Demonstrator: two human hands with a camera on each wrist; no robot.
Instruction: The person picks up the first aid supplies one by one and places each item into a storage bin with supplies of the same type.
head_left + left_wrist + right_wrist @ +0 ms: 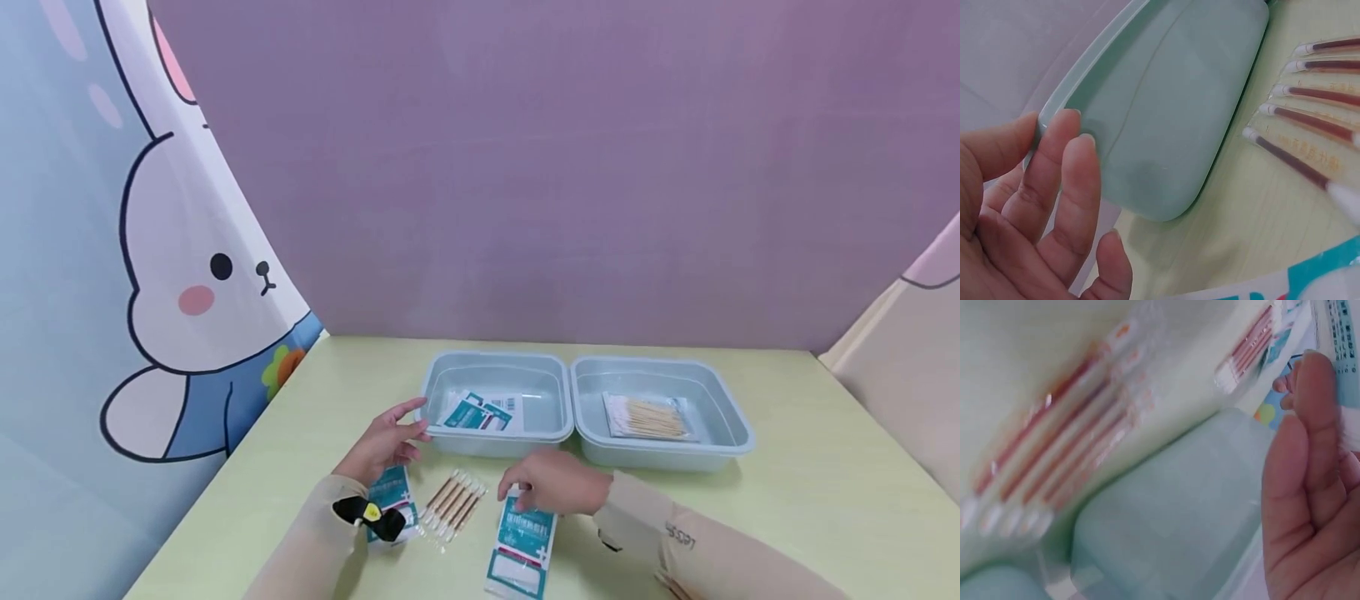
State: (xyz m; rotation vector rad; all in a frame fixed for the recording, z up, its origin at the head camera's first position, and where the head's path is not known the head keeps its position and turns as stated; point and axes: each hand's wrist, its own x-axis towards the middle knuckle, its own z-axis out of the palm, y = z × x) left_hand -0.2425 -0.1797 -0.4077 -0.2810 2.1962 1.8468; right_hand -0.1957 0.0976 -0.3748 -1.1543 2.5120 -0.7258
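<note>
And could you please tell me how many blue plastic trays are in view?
2. In the head view, the left tray, holding teal packets, and the right tray, holding a pack of thin sticks, stand side by side; any nested beneath would be hidden.

Reads approx. "Lets S…" in dark lettering (680, 535) on R sleeve (637, 518), lower right of head view. Carries white Chinese chars, too blurred to read, plus white cross sign on teal packet (521, 533), btm ctr. Bears barcode (513, 403) on card in L tray (495, 357), ctr. Shows faint yellowish chars on swab sachet (1313, 122), right of L-wrist view.
</note>
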